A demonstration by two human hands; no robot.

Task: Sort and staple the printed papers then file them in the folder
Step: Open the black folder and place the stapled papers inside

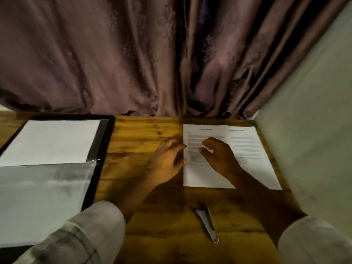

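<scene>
Two printed papers lie side by side at the far right of the wooden counter (144, 130). The near sheet (202, 178) overlaps the left edge of the far sheet (253, 149), and both show lines of text too blurred to read. The left hand (165, 161) lies flat on the counter with its fingers fairly straight, their tips touching the near sheet's left edge. It grips nothing that can be seen, though the blur there hides whether the thumb is under the paper. The right hand (219, 155) rests on the near sheet with its forearm crossing the sheet's lower right corner. Its fingers are curled inward, the thumb points left, and nothing shows inside the curl. A slim metal stapler (206, 223) lies on the counter nearer the person, apart from the papers and between the two forearms. An open black folder (102, 141) takes up the left side, well apart from the papers. A blank white sheet (53, 141) lies in its far part, and a clear plastic sleeve (43, 197) covers its near part. Both arms wear pale sleeves, the left (91, 231) and the right (314, 242), pushed up the forearms. A mauve curtain (133, 54) hangs behind the counter, and a pale wall (314, 111) stands along its right side.
</scene>
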